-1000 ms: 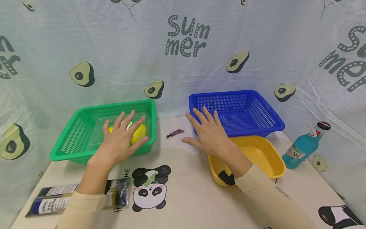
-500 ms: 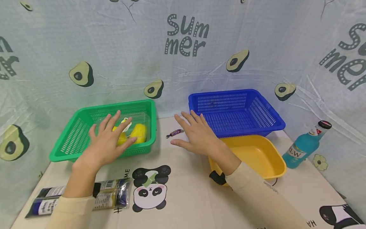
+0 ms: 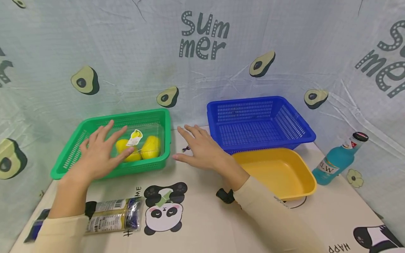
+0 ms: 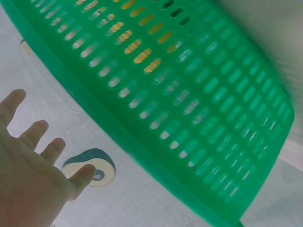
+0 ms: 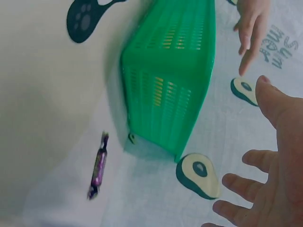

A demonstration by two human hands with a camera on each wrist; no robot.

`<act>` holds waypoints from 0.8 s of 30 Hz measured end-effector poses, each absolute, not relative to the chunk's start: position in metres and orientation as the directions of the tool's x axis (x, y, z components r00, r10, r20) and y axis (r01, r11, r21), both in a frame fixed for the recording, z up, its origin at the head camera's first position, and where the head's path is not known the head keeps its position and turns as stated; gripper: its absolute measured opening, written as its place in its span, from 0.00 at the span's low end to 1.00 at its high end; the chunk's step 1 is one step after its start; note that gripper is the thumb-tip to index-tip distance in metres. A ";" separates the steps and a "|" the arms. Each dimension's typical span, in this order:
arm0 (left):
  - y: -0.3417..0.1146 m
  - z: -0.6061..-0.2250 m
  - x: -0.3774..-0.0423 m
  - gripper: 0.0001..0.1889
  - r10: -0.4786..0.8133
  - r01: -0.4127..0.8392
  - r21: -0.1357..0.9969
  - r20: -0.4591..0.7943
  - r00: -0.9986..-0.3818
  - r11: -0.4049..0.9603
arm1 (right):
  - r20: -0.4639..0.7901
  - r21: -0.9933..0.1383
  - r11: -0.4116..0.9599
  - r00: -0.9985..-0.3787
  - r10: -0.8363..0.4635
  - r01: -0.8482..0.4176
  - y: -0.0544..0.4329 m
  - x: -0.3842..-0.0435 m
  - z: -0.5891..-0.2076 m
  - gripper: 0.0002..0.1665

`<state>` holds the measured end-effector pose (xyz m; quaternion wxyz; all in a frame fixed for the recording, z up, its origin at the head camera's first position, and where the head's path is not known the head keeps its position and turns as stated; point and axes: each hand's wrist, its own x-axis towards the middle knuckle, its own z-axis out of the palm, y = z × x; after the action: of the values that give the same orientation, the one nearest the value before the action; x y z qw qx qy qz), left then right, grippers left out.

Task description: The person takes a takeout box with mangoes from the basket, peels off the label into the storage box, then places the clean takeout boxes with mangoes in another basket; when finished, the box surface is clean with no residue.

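With fingers spread, my left hand [image 3: 98, 154] hovers over the left front part of the green basket [image 3: 148, 165], holding nothing. In that basket lies a clear plastic box [image 3: 159, 131] with yellow fruits [image 3: 150, 147] and a pear-shaped label [image 3: 135, 137]; the kind of fruit is unclear. My right hand [image 3: 202, 149], also holding nothing, is in the air between the green basket and the blue basket [image 3: 256, 137]. A wrapped candy [image 5: 98, 168] in purple foil lies on the table; in the head view my right hand hides most of it.
A yellow basin [image 3: 278, 175] stands in front of the blue basket. Right of it is a bottle of blue drink [image 3: 335, 161]. Labelled clear packages [image 3: 109, 221] lie front left, partly behind my left forearm. A printed cloth [image 3: 136, 52] hangs behind.
Both hands have moved left, the left one also slightly toward me. The yellow fruits and label are more exposed, while the candy has become mostly covered by the right hand.
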<state>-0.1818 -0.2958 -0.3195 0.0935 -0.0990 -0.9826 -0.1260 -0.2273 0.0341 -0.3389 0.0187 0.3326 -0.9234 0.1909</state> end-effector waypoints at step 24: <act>-0.363 -0.334 -0.201 0.46 0.155 0.146 0.343 0.000 -0.988 0.928 | 0.055 -0.486 0.663 -0.777 -0.627 -0.569 -0.018 -0.229 -0.364 0.52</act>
<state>-0.2006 -0.3633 -0.3337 -0.0137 -0.0767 -0.9818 -0.1735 -0.2292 -0.0179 -0.3638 -0.0588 0.3286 -0.9100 0.2459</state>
